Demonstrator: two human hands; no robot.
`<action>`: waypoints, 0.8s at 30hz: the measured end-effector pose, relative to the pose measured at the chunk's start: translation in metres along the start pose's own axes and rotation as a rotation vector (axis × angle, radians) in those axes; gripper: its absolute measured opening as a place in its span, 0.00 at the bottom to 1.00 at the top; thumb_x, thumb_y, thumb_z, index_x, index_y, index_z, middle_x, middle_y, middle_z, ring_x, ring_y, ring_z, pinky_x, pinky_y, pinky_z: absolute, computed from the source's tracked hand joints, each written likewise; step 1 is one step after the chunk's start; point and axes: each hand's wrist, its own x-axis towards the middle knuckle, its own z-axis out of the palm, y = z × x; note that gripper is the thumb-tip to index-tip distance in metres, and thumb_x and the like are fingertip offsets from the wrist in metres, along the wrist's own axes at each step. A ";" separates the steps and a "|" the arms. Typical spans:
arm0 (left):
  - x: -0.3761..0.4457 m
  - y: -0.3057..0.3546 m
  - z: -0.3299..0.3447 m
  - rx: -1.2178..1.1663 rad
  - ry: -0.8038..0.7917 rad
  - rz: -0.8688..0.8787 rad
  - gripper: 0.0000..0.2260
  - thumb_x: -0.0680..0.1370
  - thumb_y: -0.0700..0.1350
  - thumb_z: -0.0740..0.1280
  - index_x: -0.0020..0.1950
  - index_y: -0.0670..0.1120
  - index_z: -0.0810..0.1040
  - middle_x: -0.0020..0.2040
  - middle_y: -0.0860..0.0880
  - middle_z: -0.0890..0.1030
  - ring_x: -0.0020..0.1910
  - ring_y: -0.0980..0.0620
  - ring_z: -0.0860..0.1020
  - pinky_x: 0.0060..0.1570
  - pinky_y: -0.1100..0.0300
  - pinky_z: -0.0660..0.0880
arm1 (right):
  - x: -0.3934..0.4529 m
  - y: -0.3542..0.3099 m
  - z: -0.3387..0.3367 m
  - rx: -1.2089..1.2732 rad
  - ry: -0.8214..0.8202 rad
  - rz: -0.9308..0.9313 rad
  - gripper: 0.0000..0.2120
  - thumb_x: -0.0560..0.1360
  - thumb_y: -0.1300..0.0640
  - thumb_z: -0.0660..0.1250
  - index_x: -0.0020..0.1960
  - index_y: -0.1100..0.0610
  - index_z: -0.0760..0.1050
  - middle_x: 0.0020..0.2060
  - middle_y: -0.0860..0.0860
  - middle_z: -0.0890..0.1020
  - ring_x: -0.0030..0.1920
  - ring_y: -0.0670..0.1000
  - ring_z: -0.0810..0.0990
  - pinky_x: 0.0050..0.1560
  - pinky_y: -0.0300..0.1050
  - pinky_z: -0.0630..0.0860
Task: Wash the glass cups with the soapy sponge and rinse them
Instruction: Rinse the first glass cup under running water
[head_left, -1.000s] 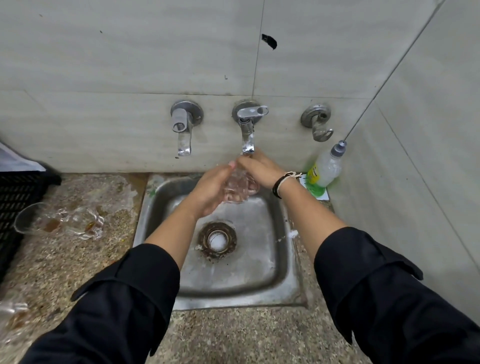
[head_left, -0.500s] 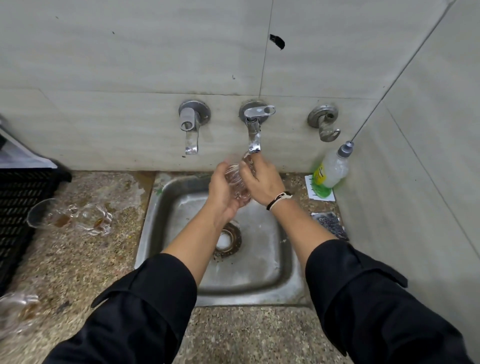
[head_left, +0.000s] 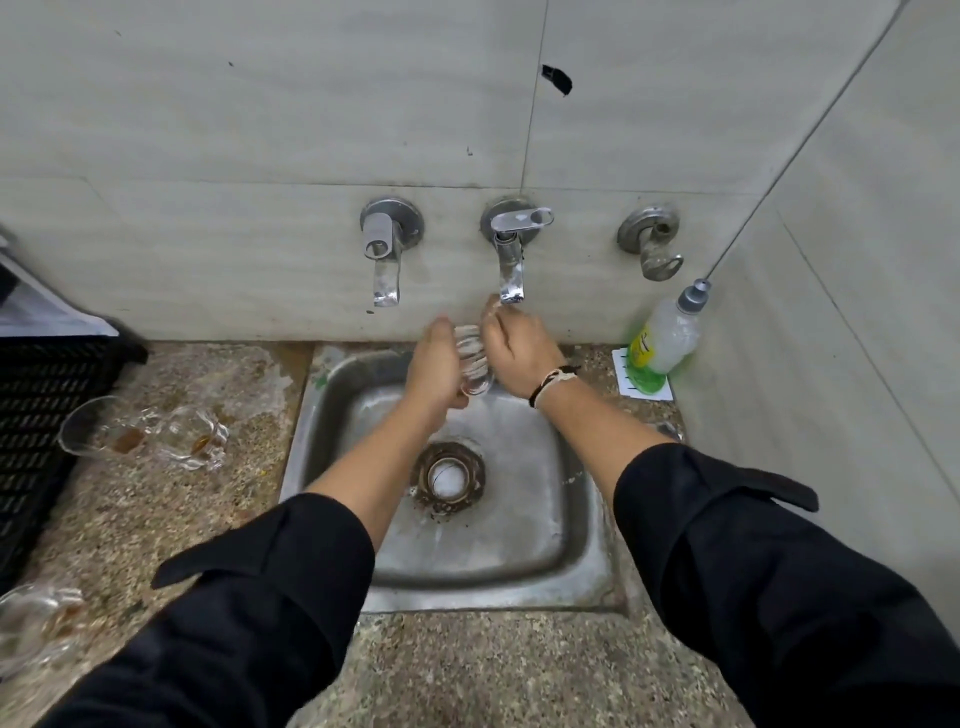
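Note:
I hold a clear glass cup (head_left: 474, 361) between both hands over the back of the steel sink (head_left: 524, 566), just below the middle tap (head_left: 511, 260). My left hand (head_left: 434, 366) grips its left side. My right hand (head_left: 519, 353) wraps the right side, fingers reaching up toward the spout. Two dirty glass cups (head_left: 145, 431) with brown dregs lie on the counter at the left. Another glass cup (head_left: 31, 634) sits at the lower left edge. No sponge shows.
A second tap (head_left: 387, 254) and a wall hook (head_left: 652, 241) flank the middle tap. A dish soap bottle (head_left: 667, 338) leans in the right corner. A black crate (head_left: 36, 415) stands at the far left. A rusty drain (head_left: 449, 478) is in the basin.
Both hands have shifted the cup slightly up and toward the spout, turning it between them. The camera view has tilted a little.

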 end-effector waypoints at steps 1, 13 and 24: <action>0.002 -0.008 -0.002 0.178 0.164 0.303 0.17 0.85 0.54 0.53 0.52 0.43 0.71 0.43 0.42 0.77 0.37 0.46 0.73 0.34 0.54 0.66 | 0.005 -0.005 0.001 0.094 -0.038 0.170 0.18 0.81 0.49 0.51 0.40 0.57 0.72 0.37 0.60 0.79 0.39 0.60 0.77 0.40 0.50 0.72; 0.009 -0.011 -0.012 0.433 0.180 0.560 0.15 0.86 0.51 0.52 0.55 0.41 0.70 0.44 0.44 0.76 0.41 0.46 0.74 0.40 0.54 0.65 | 0.009 -0.014 0.011 0.208 -0.021 0.382 0.21 0.78 0.49 0.51 0.35 0.60 0.73 0.31 0.60 0.78 0.31 0.58 0.75 0.33 0.48 0.68; 0.011 -0.016 -0.007 0.089 0.122 0.294 0.15 0.84 0.53 0.51 0.49 0.45 0.72 0.40 0.46 0.75 0.36 0.47 0.73 0.34 0.53 0.68 | 0.000 -0.001 0.019 0.020 0.072 0.072 0.22 0.81 0.47 0.49 0.43 0.61 0.72 0.36 0.64 0.79 0.37 0.64 0.77 0.36 0.52 0.69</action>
